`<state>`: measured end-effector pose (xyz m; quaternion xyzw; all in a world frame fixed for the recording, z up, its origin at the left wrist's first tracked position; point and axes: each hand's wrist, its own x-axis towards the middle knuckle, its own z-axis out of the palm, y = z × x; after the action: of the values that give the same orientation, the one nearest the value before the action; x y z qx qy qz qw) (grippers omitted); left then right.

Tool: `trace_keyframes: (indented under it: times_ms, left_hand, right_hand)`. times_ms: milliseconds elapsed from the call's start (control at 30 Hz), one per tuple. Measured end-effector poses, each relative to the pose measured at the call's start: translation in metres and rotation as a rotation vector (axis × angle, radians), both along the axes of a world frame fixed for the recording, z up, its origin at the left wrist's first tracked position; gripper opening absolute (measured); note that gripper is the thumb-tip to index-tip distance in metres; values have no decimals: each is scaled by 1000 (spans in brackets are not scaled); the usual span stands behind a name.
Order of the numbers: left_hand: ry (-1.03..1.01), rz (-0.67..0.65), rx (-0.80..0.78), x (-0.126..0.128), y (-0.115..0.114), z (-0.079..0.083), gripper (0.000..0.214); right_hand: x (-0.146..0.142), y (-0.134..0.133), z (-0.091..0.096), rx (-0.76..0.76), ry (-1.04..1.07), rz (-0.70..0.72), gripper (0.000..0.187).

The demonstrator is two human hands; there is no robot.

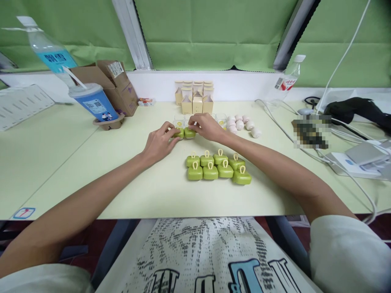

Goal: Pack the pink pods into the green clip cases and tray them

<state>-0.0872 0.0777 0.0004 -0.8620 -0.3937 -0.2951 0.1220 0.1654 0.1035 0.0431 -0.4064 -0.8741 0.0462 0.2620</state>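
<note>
On the worktop, eight closed green cases lie in two rows of four, seemingly finished. Just behind them, the left hand and right hand each keep a pinching grip on two further cases. About eight pink balls remain behind-right.
</note>
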Motion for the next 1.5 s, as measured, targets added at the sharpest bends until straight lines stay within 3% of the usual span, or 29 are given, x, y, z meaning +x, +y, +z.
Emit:
trace_keyframes:
  times_ms: [633,833,967,1133,1267,1367,1433,1500]
  left_hand:
    - [8,42,34,1,-2,1,28]
    - [11,22,20,1,0,0,25]
    - [6,28,-11,1,1,0,25]
    - [1,37,12,1,-1,0,28]
    - [-96,51,124,5,-7,2,31]
    - [-158,-44,210,9,-14,4,24]
    - [-178,-143,227,12,-19,5,19]
    - [-204,-247,187,16,-26,6,17]
  right_hand:
    - [-1,-8,3,-6,-5,-74,23]
    - [6,-7,18,61,49,-75,17]
    - [19,-1,35,131,121,-91,14]
    - [42,1,59,176,241,-164,26]
    - [69,-11,90,125,298,-241,26]
    - [95,-23,111,86,247,-377,17]
    - [111,-29,111,123,108,-463,14]
    - [124,-33,95,148,-72,-509,9]
